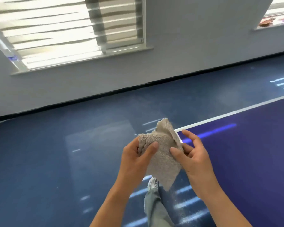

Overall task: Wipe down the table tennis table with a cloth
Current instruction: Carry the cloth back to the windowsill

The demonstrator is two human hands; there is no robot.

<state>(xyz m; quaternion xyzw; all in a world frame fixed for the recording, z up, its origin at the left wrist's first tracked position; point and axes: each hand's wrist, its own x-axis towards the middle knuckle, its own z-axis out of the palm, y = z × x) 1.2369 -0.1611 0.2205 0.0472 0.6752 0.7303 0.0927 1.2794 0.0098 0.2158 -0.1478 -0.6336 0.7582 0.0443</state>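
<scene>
1. Above the glossy blue floor [56,153], just beside the corner of the dark blue, white-edged counter [252,145], a shaggy beige rectangular cloth [162,154] is held in mid-air.
2. Its long axis runs away from the person, one corner pointing down.
3. The left hand [134,159] grips its left edge, thumb on top.
4. The right hand [195,158] pinches its right edge, forefinger raised.

head cam | wide-angle | faces fwd+down, horizon tilted | cloth [161,154] close, ctr frame
</scene>
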